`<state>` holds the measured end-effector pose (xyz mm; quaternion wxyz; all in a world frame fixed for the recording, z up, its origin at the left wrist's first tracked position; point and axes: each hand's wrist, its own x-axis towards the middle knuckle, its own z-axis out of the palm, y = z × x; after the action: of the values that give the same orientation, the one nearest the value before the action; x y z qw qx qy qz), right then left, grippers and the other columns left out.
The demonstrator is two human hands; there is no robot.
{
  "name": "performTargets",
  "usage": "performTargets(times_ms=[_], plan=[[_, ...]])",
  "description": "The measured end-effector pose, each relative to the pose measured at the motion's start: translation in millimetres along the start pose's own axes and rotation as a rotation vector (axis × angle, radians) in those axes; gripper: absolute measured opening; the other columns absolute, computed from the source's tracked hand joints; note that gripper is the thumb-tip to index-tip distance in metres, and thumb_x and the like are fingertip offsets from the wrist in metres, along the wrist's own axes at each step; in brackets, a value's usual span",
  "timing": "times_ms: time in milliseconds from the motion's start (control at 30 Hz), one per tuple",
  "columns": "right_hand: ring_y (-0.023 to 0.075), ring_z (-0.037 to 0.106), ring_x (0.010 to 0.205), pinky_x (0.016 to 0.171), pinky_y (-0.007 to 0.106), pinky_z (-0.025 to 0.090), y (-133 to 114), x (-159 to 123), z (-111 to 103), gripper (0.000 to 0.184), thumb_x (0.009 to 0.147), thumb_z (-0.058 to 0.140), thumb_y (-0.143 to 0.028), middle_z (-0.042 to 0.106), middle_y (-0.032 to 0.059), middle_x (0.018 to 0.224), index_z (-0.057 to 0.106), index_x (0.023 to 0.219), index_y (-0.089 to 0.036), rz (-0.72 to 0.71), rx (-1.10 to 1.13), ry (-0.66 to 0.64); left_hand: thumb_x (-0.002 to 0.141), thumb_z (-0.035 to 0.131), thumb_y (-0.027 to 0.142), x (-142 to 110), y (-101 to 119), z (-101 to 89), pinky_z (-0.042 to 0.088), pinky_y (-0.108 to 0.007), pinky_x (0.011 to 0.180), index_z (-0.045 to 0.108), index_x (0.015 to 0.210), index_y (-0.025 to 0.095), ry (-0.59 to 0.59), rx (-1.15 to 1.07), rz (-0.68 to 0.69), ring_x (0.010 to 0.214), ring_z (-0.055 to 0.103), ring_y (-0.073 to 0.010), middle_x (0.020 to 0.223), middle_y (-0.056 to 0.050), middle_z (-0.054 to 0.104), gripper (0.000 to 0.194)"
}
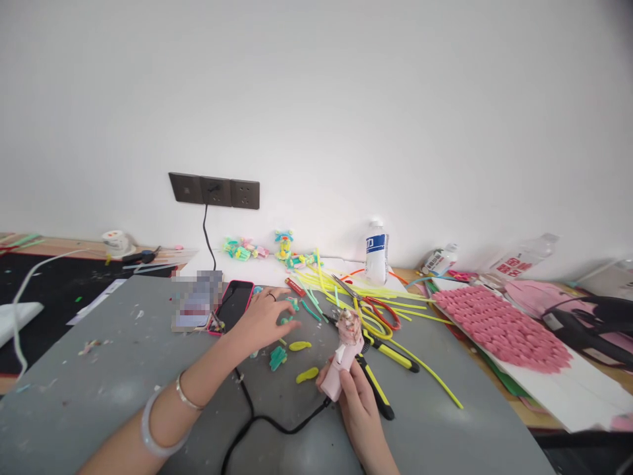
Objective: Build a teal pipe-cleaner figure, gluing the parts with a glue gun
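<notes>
My right hand (359, 396) is closed round a pale pink corded handheld tool (340, 369). Its upper end is crusted with brownish residue, and a black cord (291, 429) leaves its lower end. Fingers apart, my left hand (270, 316) hovers over small teal pieces near a pink-edged phone (236, 303); nothing shows in its grip. Between my hands lie two yellow-green leaf-like pieces, the upper (299, 346) and the lower (307, 375), beside a teal ribbed piece (277, 357). Scissors with red-orange handles (380, 313) and yellow-black pliers (395, 355) rest right of the tool.
Yellow sticks (395, 300) spread behind the tool. Along the wall stand a bottle (376, 254) and small colourful figures (283, 245). A pink braided piece (499, 326) lies on the right. A second cord (205, 231) runs down from the wall socket (214, 190).
</notes>
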<state>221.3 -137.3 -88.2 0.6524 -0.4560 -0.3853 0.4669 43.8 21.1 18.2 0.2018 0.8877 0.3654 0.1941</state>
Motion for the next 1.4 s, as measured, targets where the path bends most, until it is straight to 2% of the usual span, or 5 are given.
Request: performTargets(times_ms=[167,400,767,1033,1400], plan=[[0.0243,0.066,0.075,0.072,0.034,0.049,1,-1,-1,0.038,0.096,0.053,-0.054,0.074,0.0076,0.085,0.064,0.114,-0.022,-0.007,-0.003,-0.01,0.093,0.049,0.016,5,-9,3.0,0.05,-0.034,0.078,0.062,0.095,0.019,-0.029,-0.087,-0.074,0.086,0.068,-0.0242,0.088,-0.006,0.071,0.014],[0.0246,0.067,0.075,0.073,0.035,0.05,2,1,0,0.04,0.095,0.055,-0.055,0.075,0.0075,0.085,0.064,0.115,-0.022,-0.016,-0.003,-0.003,0.076,0.059,0.002,6,-21,11.9,0.046,-0.025,0.066,0.058,0.096,0.021,-0.065,-0.133,-0.12,0.072,0.067,-0.0186,0.075,0.001,0.066,0.027],[0.0245,0.067,0.076,0.073,0.034,0.05,0,0,0,0.04,0.096,0.054,-0.055,0.075,0.0075,0.084,0.065,0.114,-0.022,-0.017,-0.019,-0.003,0.077,0.059,0.008,13,-15,5.0,0.041,-0.03,0.073,0.047,0.063,0.021,-0.034,-0.089,-0.066,0.081,0.06,-0.0213,0.079,-0.002,0.061,0.023],[0.0259,0.067,0.077,0.074,0.037,0.051,-5,1,4,0.047,0.092,0.057,-0.061,0.075,0.0087,0.086,0.065,0.114,-0.02,-0.01,-0.042,0.024,0.082,0.059,0.015,8,-13,7.5,0.047,-0.028,0.071,0.052,0.086,0.023,-0.107,-0.207,-0.008,0.079,0.068,-0.0206,0.08,0.0,0.072,0.011],[0.0253,0.066,0.075,0.072,0.037,0.051,-3,1,2,0.042,0.094,0.057,-0.056,0.074,0.0088,0.084,0.064,0.114,-0.02,-0.011,0.001,0.005,0.092,0.054,0.034,4,9,-15.6,0.045,-0.026,0.069,0.057,0.08,0.02,0.116,-0.421,0.014,0.073,0.06,-0.0161,0.077,0.0,0.065,0.019]])
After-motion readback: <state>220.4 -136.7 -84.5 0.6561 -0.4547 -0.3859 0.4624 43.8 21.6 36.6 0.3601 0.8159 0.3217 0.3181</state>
